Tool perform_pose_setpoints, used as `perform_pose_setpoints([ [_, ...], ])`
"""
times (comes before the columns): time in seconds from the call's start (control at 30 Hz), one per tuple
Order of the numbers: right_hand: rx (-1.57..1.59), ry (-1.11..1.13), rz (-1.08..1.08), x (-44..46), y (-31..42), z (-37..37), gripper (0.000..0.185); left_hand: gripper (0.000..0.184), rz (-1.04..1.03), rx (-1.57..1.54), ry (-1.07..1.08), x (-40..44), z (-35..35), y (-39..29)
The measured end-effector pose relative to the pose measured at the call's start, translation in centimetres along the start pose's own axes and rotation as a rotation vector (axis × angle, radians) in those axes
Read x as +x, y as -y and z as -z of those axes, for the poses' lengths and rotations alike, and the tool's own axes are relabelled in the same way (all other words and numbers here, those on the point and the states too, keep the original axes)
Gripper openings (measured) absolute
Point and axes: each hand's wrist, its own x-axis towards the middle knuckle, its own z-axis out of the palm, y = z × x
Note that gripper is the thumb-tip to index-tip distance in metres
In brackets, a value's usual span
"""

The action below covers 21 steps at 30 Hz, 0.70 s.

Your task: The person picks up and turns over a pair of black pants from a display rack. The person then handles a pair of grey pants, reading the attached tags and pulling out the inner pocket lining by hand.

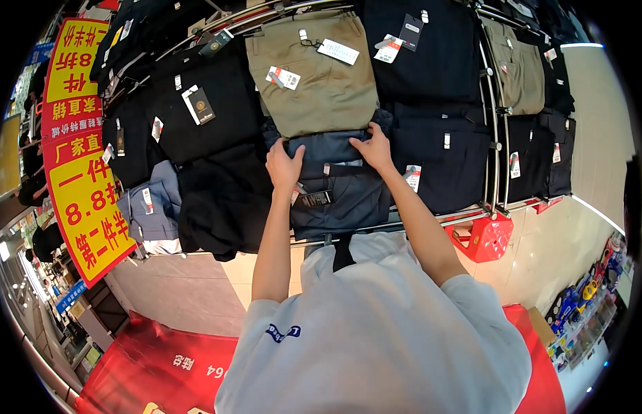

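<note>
A pair of folded dark blue-grey trousers (328, 146) lies in the middle of the rack, just below folded khaki trousers (317, 83) with paper tags. My left hand (285, 165) grips its left side, thumb on top and fingers partly hidden by the cloth. On the opposite side my right hand (374, 148) pinches the cloth near the khaki hem. Nearer my body, between my forearms, rests another folded dark grey pair of trousers (342, 200) with a black tag.
Stacks of black trousers (197, 110) and navy trousers (442, 162) flank the middle pile. Rumpled black cloth (221, 200) and blue-grey trousers (152, 200) lie left. Metal rack bars (497, 138) stand right, above a red plastic stool (490, 238). A red-yellow sign (79, 159) hangs left.
</note>
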Motion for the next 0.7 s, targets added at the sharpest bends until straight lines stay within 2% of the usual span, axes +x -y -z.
perform_pose_setpoints([
  [0.13,-0.226,0.021,0.055,1.7,-0.8,-0.6,0.063,0.057,0.149,-0.006,0.153,1.5,-0.8,0.4],
  [0.23,-0.146,0.085,0.021,0.5,-0.4,1.1,0.061,0.057,0.161,-0.072,0.187,1.2,0.4,0.4],
  [0.27,-0.057,0.075,0.011,-0.4,-0.6,1.5,0.051,0.057,0.169,-0.113,0.212,0.7,1.5,0.2],
  [0.33,-0.039,0.174,0.042,-2.1,-1.2,2.7,0.044,0.058,0.185,-0.204,0.289,-0.5,3.2,0.1],
  [0.47,-0.038,0.268,0.118,-6.2,-1.3,4.3,0.035,0.06,0.116,-0.359,0.442,-3.7,5.8,-0.2],
  [0.57,-0.046,0.172,0.252,-8.2,-0.8,4.7,0.035,0.057,0.033,-0.367,0.529,-6.0,7.2,-0.7],
  [0.7,-0.309,0.195,0.513,-9.5,2.8,6.4,0.084,0.053,0.04,-0.406,0.63,-8.5,8.5,-1.9],
])
